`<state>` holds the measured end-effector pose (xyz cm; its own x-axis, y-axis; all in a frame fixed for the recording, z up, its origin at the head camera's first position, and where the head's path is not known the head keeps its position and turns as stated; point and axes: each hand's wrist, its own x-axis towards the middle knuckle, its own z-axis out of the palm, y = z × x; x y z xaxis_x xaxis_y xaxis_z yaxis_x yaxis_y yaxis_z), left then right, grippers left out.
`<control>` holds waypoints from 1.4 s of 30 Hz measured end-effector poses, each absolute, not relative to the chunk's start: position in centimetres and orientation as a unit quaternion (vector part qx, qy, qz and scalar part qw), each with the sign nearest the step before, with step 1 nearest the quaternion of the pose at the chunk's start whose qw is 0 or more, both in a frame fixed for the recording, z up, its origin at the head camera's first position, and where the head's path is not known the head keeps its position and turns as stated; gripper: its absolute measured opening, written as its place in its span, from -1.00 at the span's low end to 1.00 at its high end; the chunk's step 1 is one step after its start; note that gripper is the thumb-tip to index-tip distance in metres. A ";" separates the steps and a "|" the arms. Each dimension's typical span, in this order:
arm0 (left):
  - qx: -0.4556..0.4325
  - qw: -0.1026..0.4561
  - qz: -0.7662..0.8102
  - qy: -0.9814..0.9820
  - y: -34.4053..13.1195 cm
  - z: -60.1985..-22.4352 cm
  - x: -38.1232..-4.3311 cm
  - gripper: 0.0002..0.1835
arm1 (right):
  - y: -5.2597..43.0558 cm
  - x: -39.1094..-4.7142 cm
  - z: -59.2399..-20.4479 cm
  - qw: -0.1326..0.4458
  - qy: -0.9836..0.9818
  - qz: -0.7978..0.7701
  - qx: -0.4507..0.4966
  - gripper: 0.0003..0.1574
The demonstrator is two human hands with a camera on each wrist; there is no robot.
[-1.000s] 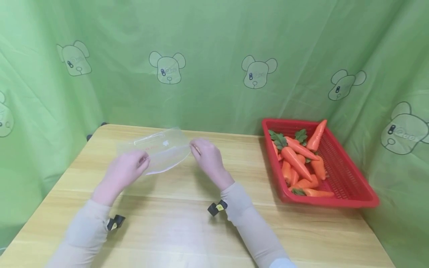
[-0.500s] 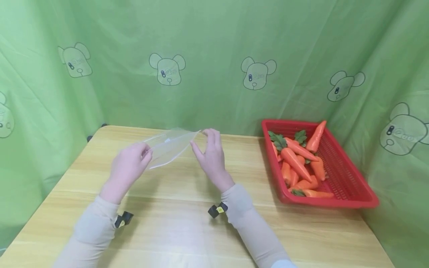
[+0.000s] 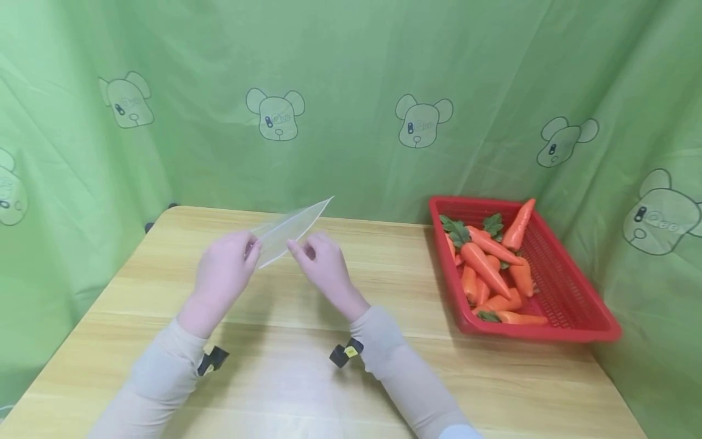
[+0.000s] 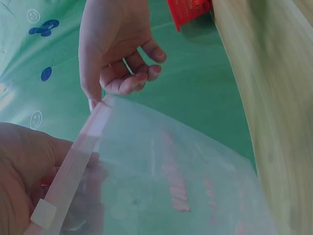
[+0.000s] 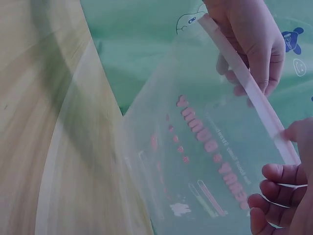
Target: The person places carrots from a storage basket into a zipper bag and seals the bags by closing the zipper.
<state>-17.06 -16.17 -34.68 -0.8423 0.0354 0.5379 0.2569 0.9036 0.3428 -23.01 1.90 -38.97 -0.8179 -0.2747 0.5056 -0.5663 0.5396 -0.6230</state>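
Observation:
A clear zip bag (image 3: 290, 230) with pink lettering hangs above the table, tilted, one corner pointing up and right. My left hand (image 3: 223, 265) pinches its zip edge. In the left wrist view, a white slider (image 4: 44, 214) sits on the zip strip close to that hand. On the other side is my right hand (image 3: 325, 267), its thumb touching the end of the strip (image 5: 254, 98). The right fingers (image 5: 281, 192) curve loosely, spread a little apart from the strip. The left fingertips are partly hidden behind the strip in the right wrist view.
At the right of the wooden table (image 3: 307, 366) stands a red plastic basket (image 3: 576, 262). Several orange carrots (image 3: 485, 268), some with green leaves, lie in its left part. A green curtain (image 3: 351, 171) with bear drawings surrounds the table's back and sides.
My right hand has left the bag's far corner and come nearer and leftward. My left hand has shifted right. The bag, earlier spread wide between both hands, has turned more edge-on.

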 end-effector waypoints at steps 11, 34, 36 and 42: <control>-0.082 0.299 -0.215 -0.926 -16.7 -34.0 -16.6 -0.85 | 2.5 -23.3 -38.9 0.155 -0.874 0.409 0.212 -0.76; -0.022 0.412 -0.241 -0.879 -19.0 -32.0 -17.3 -0.84 | 4.9 -24.4 -38.5 0.226 -0.879 0.373 0.192 -0.74; -0.030 0.413 -0.243 -0.877 -18.7 -32.1 -17.4 -0.84 | 4.9 -24.4 -38.5 0.232 -0.878 0.370 0.195 -0.74; -0.090 0.428 -0.230 -0.869 -16.8 -32.7 -17.7 -0.89 | 4.4 -24.0 -38.5 0.237 -0.875 0.362 0.219 -0.76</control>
